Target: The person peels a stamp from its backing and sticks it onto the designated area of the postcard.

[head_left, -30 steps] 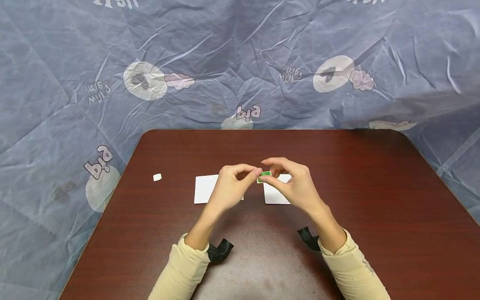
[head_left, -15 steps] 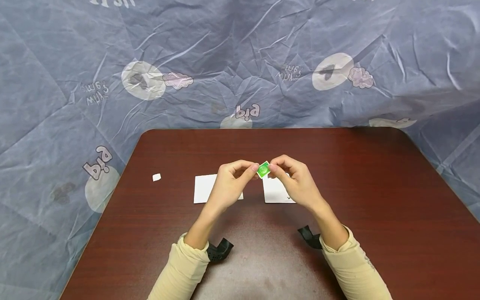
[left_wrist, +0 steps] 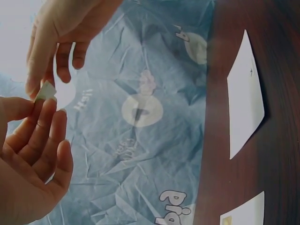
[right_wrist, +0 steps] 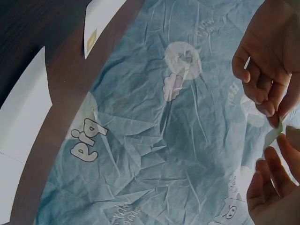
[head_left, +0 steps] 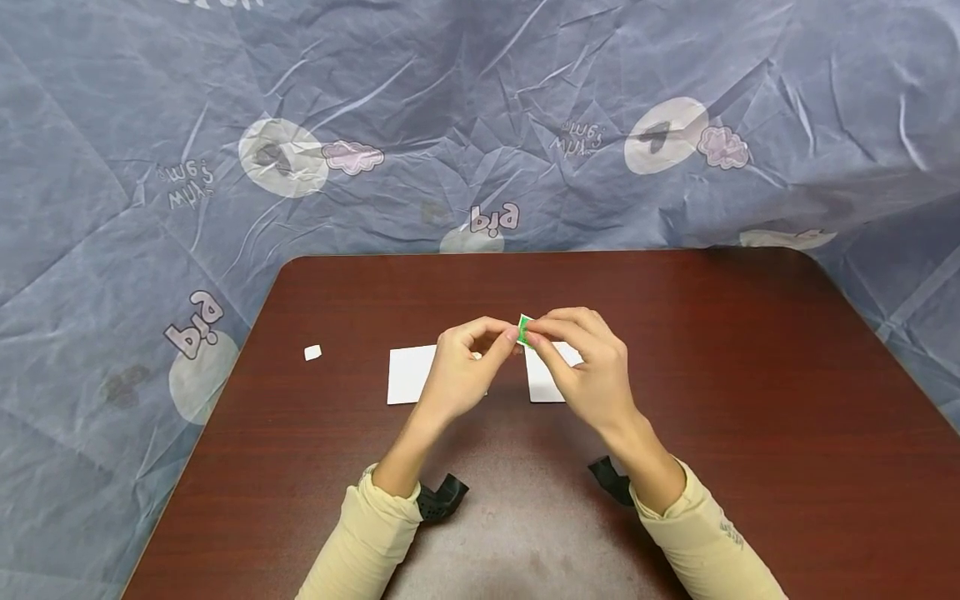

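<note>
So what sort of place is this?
Probably a makeshift filming spot: a wrinkled printed sheet hangs behind a wood-look table, and a black bracket juts out beside each sleeve.

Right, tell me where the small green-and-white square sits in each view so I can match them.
Head: the green-and-white square is slightly right of centre, between the left hand and right hand.
Left wrist: near the left edge, slightly above mid-height, mostly pale.
Right wrist: near the right edge, slightly below mid-height, partly hidden by fingers.
Shared landmark: the printed blue backdrop.
</note>
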Demonstrator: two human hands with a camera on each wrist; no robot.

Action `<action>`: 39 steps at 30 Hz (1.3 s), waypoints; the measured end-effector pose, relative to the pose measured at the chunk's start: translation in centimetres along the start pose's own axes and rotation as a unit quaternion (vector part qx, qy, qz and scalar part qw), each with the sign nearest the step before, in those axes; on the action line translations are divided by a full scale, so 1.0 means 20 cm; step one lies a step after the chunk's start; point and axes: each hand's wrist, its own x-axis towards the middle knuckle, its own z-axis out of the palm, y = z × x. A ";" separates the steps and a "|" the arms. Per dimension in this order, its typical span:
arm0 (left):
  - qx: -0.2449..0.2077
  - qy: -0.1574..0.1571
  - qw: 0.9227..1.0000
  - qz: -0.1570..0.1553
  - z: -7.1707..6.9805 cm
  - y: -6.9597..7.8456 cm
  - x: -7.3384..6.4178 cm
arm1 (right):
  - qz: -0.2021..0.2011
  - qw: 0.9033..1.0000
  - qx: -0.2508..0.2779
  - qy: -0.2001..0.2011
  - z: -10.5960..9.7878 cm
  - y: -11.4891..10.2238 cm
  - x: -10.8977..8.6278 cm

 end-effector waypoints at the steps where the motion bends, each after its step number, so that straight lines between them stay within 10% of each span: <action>1: 0.004 0.003 1.000 0.005 0.00 0.00 0.00 | -0.007 1.000 -0.004 -0.004 0.00 0.00 0.00; 20: 0.001 0.036 0.996 0.087 0.02 0.00 -0.01 | 0.092 0.988 0.123 -0.033 0.00 -0.09 -0.01; 39: 0.064 0.056 0.985 0.148 0.03 -0.01 0.01 | 0.052 0.997 0.052 -0.032 0.00 -0.07 -0.02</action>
